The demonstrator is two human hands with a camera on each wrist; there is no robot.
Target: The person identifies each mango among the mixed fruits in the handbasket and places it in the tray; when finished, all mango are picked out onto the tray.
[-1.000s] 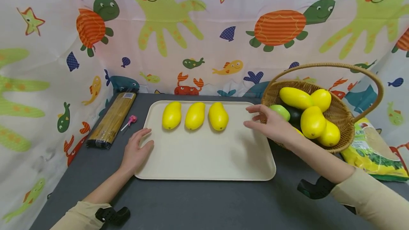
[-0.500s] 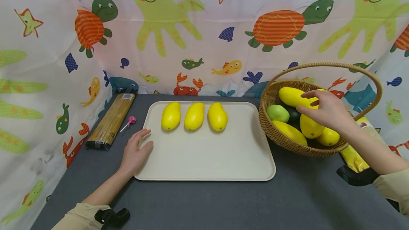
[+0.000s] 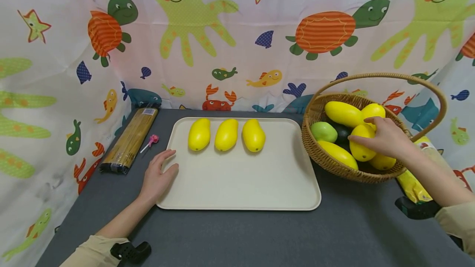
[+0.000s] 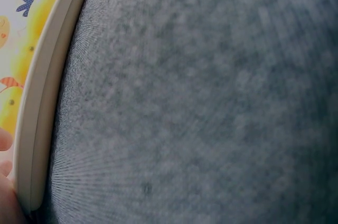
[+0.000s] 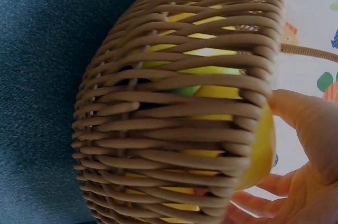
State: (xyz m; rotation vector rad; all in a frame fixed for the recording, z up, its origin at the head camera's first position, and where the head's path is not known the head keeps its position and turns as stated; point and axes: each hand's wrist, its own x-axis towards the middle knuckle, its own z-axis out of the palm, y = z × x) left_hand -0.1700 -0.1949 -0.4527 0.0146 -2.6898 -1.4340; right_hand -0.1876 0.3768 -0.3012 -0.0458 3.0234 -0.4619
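Three yellow fruits point(image 3: 226, 135), one tray point(image 3: 237, 180)

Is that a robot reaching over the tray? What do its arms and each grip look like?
No, a person. The left grip and right grip are bare, ungloved hands. The left sleeve and right sleeve are plain beige. A black, curved left wrist device and a similar right wrist device are worn near the cuffs.

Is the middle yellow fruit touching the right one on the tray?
Apart. The head view shows bare tray between the middle fruit and the right fruit.
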